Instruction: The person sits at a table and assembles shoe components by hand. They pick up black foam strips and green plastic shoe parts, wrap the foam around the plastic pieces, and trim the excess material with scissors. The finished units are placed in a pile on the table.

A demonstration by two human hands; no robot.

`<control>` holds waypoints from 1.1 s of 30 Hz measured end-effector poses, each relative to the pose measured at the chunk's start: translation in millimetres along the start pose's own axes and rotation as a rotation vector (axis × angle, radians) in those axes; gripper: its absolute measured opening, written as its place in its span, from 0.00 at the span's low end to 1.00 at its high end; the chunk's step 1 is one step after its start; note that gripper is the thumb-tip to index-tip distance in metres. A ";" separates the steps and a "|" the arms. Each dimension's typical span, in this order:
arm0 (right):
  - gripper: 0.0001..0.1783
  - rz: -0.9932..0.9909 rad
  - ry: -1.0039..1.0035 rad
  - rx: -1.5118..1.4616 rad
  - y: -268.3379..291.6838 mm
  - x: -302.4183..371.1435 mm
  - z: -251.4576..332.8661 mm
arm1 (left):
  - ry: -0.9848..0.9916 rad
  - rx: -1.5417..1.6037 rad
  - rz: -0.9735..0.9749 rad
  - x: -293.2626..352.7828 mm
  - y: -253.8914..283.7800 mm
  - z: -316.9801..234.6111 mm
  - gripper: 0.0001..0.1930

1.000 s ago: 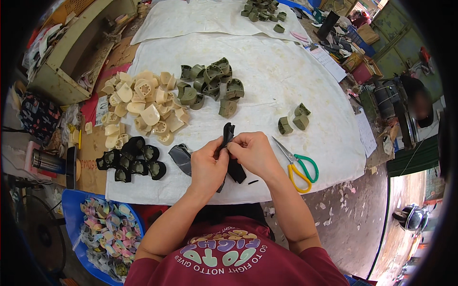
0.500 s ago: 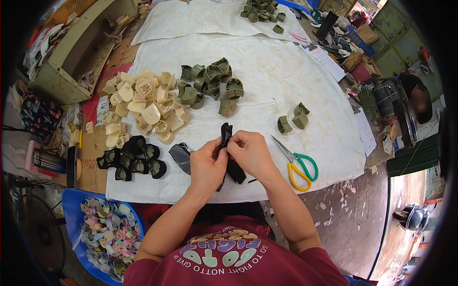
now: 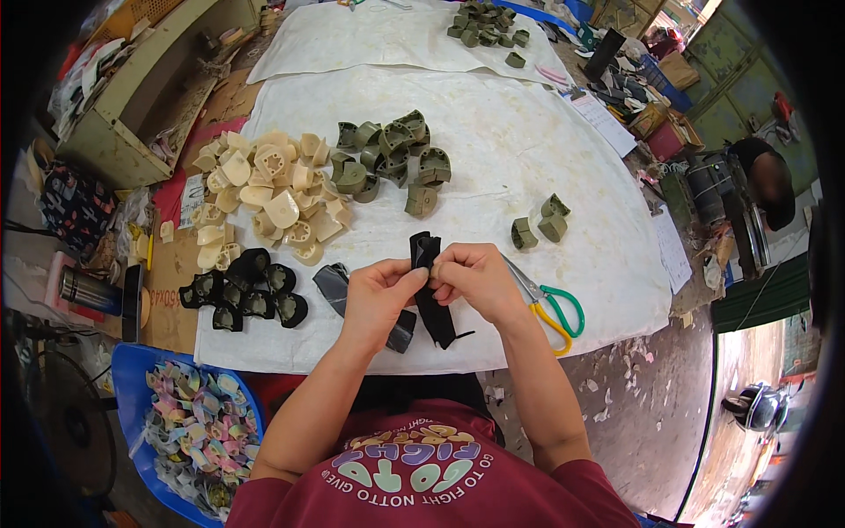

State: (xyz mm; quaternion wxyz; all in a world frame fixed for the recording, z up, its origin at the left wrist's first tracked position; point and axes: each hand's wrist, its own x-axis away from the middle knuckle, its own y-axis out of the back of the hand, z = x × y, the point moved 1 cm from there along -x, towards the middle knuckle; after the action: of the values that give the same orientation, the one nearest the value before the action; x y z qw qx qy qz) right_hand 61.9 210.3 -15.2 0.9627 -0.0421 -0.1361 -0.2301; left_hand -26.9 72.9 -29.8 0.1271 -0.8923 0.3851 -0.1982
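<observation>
A narrow strip of black material [image 3: 434,319] hangs over the white sheet near the table's front edge. My left hand [image 3: 380,297] pinches its left side between thumb and fingers. From the right, my right hand [image 3: 478,280] closes on the same strip, fingertips against its edge. Under and beside my left hand lies a dark, shiny sheet piece [image 3: 331,286], partly hidden by that hand. Scissors [image 3: 556,310] with one green and one yellow handle rest just right of my right hand, the blades partly behind it.
On the sheet are piles of beige shoe-heel-like plastic pieces [image 3: 282,209], olive green ones [image 3: 396,150] and black-covered ones [image 3: 257,305]. A few olive pieces [image 3: 553,229] sit apart on the right. A blue basin [image 3: 132,378] of colourful scraps stands at lower left.
The black strip, bunched between my hands before, now hangs straighter and more open. My right hand has shifted slightly right, and my left hand slightly left.
</observation>
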 end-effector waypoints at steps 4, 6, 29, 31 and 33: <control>0.07 -0.033 0.035 -0.026 -3.2 2.5 0.6 | 0.082 0.048 0.026 -19.0 9.5 1.5 0.06; 0.07 -0.061 0.088 -0.060 1.1 3.5 -4.8 | 0.043 0.032 -0.050 -27.1 13.8 10.5 0.05; 0.07 -0.170 0.274 0.324 4.3 24.8 14.7 | -0.510 -0.705 0.151 -5.2 -14.1 -27.9 0.03; 0.07 -0.129 0.260 0.359 8.4 22.8 15.5 | -0.545 -0.825 0.192 -8.6 -13.4 -32.0 0.03; 0.07 -0.073 0.197 0.329 12.7 20.6 15.9 | -0.556 -0.849 0.256 -12.7 -12.9 -34.2 0.03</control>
State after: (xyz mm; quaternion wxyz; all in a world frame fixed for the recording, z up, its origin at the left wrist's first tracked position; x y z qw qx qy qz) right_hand 81.5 215.0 5.7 0.9562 0.1435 -0.0785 -0.2426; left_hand -42.1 88.5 2.3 -0.1251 -0.8300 0.4892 0.2368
